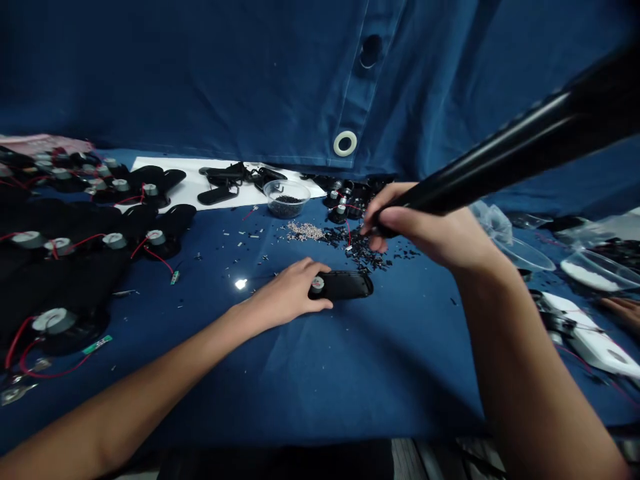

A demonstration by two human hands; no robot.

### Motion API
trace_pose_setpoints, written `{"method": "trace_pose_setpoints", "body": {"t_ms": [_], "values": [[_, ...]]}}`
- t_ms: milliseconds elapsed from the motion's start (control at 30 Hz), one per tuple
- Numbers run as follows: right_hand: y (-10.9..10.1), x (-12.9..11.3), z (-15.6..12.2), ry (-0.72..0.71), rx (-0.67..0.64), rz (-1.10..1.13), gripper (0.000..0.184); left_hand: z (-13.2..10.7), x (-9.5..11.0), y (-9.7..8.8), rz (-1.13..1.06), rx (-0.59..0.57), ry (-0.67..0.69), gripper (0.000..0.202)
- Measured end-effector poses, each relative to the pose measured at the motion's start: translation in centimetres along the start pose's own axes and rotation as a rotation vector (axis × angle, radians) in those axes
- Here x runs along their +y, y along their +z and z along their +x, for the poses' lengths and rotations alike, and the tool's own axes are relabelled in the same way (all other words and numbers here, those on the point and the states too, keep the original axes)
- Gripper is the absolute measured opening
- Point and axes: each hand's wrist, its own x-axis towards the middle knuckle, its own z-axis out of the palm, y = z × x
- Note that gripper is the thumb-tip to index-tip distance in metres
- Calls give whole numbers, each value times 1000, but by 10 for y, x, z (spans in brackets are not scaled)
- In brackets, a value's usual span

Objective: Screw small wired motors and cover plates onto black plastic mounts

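My left hand (pixel 293 290) grips the left end of a small black plastic housing (pixel 349 285) lying on the blue cloth. Close to the thumb and fingers, a round silver motor (pixel 317 285) shows in the housing. Above and to the right, my right hand (pixel 425 227) is closed around the lower end of a long black cylindrical tool (pixel 490 160), held like a pen and slanting up to the upper right. The tool's tip is hidden by the fingers. Beneath that hand lies a scatter of small black parts (pixel 367 253).
Black housings with motors and red wires (pixel 115 240) crowd the left. Behind are a clear tub of dark bits (pixel 287 200), a pile of small screw-like pieces (pixel 305 231) and a blue curtain (pixel 225 80). At right lie a white casing (pixel 595 333) and another person's hand (pixel 623 312).
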Motion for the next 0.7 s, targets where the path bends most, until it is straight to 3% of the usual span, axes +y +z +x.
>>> {"method": "trace_pose_setpoints", "body": {"t_ms": [100, 200, 333, 433, 567, 700], "values": [[-9, 9, -17, 48, 137, 238, 19, -12, 8, -7, 70, 127, -53, 41], [-6, 37, -41, 249, 210, 394, 17, -34, 16, -28, 175, 300, -168, 32], [7, 70, -76, 482, 218, 509, 19, -76, 26, -70, 290, 378, -478, 39], [15, 85, -93, 547, 221, 421, 26, -109, 32, -91, 432, 375, -737, 41], [22, 102, -102, 620, 297, 202, 37, -141, 18, -90, 638, 361, -907, 47], [26, 111, -102, 836, 350, 67, 48, -151, -11, -76, 849, 295, -921, 48]]}}
